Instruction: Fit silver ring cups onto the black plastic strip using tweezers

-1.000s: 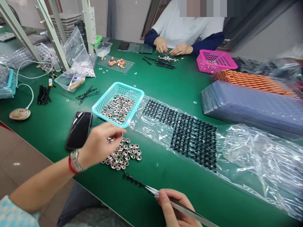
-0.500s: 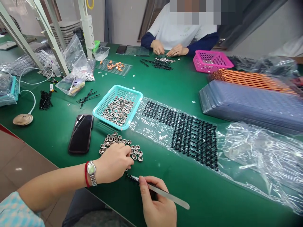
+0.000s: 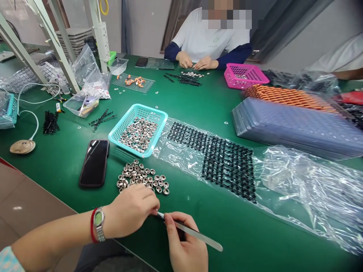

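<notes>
My right hand (image 3: pixel 185 245) grips metal tweezers (image 3: pixel 195 235) near the table's front edge, their tips pointing left toward my left hand (image 3: pixel 132 209). My left fingers are closed at the tweezer tips; whatever they pinch is hidden, and so is the black strip seen earlier. Just beyond my left hand lies a loose pile of small metal rings (image 3: pixel 141 178) on the green table (image 3: pixel 207 223). A teal basket (image 3: pixel 124 126) behind the pile holds several more rings.
A black phone (image 3: pixel 94 162) lies left of the ring pile. Black part strips (image 3: pixel 227 162) rest on clear plastic film to the right, with stacked trays (image 3: pixel 297 124) and a pink basket (image 3: pixel 245 75) beyond. A person in white works at the far side.
My left hand came back from the ring pile to the front edge and closed at the tweezer tips. My right hand slid left with the tweezers, and the black strip is now covered.
</notes>
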Motion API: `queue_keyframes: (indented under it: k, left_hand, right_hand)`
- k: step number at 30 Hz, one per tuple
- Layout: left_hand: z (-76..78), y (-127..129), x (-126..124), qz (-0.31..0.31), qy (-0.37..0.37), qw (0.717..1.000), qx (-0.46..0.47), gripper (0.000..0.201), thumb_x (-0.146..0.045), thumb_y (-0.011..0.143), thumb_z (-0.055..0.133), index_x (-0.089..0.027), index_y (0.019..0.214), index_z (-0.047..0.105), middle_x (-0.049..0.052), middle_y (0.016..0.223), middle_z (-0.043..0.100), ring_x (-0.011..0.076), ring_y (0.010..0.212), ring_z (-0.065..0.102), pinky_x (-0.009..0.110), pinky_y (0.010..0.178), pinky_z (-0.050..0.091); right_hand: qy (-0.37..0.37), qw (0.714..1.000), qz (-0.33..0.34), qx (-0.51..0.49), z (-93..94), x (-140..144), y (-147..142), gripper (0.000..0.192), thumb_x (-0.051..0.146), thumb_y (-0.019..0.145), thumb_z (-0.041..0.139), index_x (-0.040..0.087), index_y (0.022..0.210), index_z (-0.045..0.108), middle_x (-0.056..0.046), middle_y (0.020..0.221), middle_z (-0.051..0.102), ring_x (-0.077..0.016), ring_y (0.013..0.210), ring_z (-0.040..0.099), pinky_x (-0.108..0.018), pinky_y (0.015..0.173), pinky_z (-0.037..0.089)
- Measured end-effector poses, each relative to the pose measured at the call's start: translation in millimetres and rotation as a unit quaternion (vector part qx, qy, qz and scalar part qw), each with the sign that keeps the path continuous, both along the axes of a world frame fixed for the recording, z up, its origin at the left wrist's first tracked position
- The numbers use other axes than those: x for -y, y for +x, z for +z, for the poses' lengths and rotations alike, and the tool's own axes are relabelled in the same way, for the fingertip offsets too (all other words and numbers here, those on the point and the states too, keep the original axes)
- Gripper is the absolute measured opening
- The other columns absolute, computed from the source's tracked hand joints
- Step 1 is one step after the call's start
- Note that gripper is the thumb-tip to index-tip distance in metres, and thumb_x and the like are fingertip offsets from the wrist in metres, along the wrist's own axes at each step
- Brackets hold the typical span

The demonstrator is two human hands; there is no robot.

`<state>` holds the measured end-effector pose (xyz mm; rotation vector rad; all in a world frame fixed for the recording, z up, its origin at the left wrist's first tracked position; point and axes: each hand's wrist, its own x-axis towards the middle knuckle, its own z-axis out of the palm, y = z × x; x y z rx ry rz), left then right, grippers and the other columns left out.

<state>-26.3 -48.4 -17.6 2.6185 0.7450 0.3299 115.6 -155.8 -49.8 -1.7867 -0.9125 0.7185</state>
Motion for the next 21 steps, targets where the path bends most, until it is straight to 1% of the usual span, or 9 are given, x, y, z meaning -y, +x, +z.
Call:
queue_keyframes:
  k: [3, 6, 9, 11, 13, 15, 17, 19, 21]
  left_hand:
    - [-4.9, -12.6, 19.9, -0.026, 0.010, 0.999, 0.044, 0.025, -0.010, 0.106, 0.050, -0.019, 0.087, 0.062, 0.002, 0.084, 0.074, 0.0169, 0.072, 0.060, 0.031, 0.069, 0.043]
    - [-10.2, -20.8, 32.4, -0.029, 0.049, 0.997, 0.047, 0.025, -0.011, 0.108, 0.045, -0.017, 0.093, 0.063, 0.006, 0.102, 0.079, 0.0185, 0.079, 0.065, 0.033, 0.070, 0.044]
    - [-11.9, -22.5, 35.0, -0.046, 0.071, 0.995, 0.054, 0.023, -0.011, 0.109, 0.044, -0.014, 0.099, 0.064, 0.009, 0.114, 0.080, 0.0211, 0.087, 0.069, 0.034, 0.074, 0.047]
    - [-11.9, -22.0, 34.3, -0.044, 0.070, 0.994, 0.064, 0.026, -0.012, 0.110, 0.041, -0.015, 0.098, 0.065, 0.010, 0.113, 0.081, 0.0217, 0.087, 0.070, 0.034, 0.076, 0.048]
    - [-11.3, -21.4, 34.4, -0.027, 0.045, 0.994, 0.099, 0.029, -0.013, 0.111, 0.041, -0.016, 0.095, 0.065, 0.009, 0.107, 0.082, 0.0211, 0.087, 0.071, 0.033, 0.078, 0.051]
    - [-9.6, -20.1, 36.0, 0.012, -0.027, 0.988, 0.151, 0.029, -0.014, 0.110, 0.043, -0.017, 0.094, 0.067, 0.008, 0.098, 0.081, 0.0194, 0.084, 0.071, 0.030, 0.078, 0.053]
    - [-6.6, -16.9, 39.1, 0.078, -0.150, 0.966, 0.196, 0.024, -0.015, 0.107, 0.050, -0.017, 0.098, 0.072, 0.007, 0.092, 0.080, 0.0178, 0.082, 0.071, 0.027, 0.078, 0.055]
    - [-3.6, -11.2, 42.6, 0.154, -0.281, 0.920, 0.226, 0.018, -0.015, 0.102, 0.060, -0.017, 0.100, 0.078, 0.007, 0.093, 0.078, 0.0178, 0.085, 0.072, 0.025, 0.080, 0.056]
    - [-1.9, -4.0, 45.8, 0.213, -0.398, 0.854, 0.258, 0.013, -0.020, 0.095, 0.071, -0.018, 0.099, 0.083, 0.008, 0.096, 0.076, 0.0189, 0.088, 0.072, 0.026, 0.081, 0.058]
  right_hand:
    - [0.004, 1.000, 0.006, -0.015, -2.2, 0.3, 2.0, 0.044, 0.066, 0.095, 0.060, 0.024, 0.083, 0.067, 0.001, 0.078, 0.068, -0.0155, 0.067, 0.062, -0.027, 0.065, 0.048]
    - [-0.001, 0.999, 0.008, -0.035, -3.5, 0.5, 3.3, 0.044, 0.066, 0.093, 0.063, 0.024, 0.083, 0.068, 0.000, 0.080, 0.069, -0.0165, 0.071, 0.063, -0.027, 0.069, 0.049]
    - [0.002, 0.998, 0.013, -0.067, -2.8, 0.5, 3.2, 0.041, 0.065, 0.091, 0.067, 0.025, 0.084, 0.070, -0.001, 0.083, 0.071, -0.0178, 0.076, 0.064, -0.028, 0.073, 0.052]
    - [0.004, 0.997, 0.004, -0.083, -3.1, 0.7, 5.0, 0.041, 0.065, 0.090, 0.069, 0.024, 0.086, 0.071, -0.001, 0.085, 0.072, -0.0184, 0.077, 0.066, -0.028, 0.073, 0.054]
    - [0.006, 0.997, -0.008, -0.077, -5.8, 1.3, 10.9, 0.041, 0.064, 0.089, 0.070, 0.024, 0.086, 0.072, -0.003, 0.086, 0.073, -0.0191, 0.078, 0.069, -0.029, 0.073, 0.056]
    - [0.018, 0.998, 0.005, -0.054, -10.7, 2.7, 20.1, 0.039, 0.061, 0.090, 0.071, 0.022, 0.085, 0.073, -0.005, 0.086, 0.075, -0.0197, 0.078, 0.072, -0.028, 0.070, 0.058]
    - [0.052, 0.998, 0.025, -0.035, -15.4, 4.9, 28.6, 0.031, 0.052, 0.091, 0.073, 0.021, 0.086, 0.075, -0.006, 0.086, 0.076, -0.0195, 0.076, 0.074, -0.027, 0.068, 0.059]
    - [0.137, 0.989, 0.019, -0.045, -17.0, 8.0, 31.5, 0.018, 0.039, 0.094, 0.073, 0.022, 0.089, 0.073, -0.004, 0.083, 0.077, -0.0172, 0.072, 0.075, -0.025, 0.065, 0.058]
    - [0.246, 0.967, 0.006, -0.067, -14.5, 12.4, 26.4, 0.009, 0.030, 0.096, 0.072, 0.022, 0.091, 0.070, -0.001, 0.077, 0.075, -0.0140, 0.066, 0.072, -0.023, 0.062, 0.055]
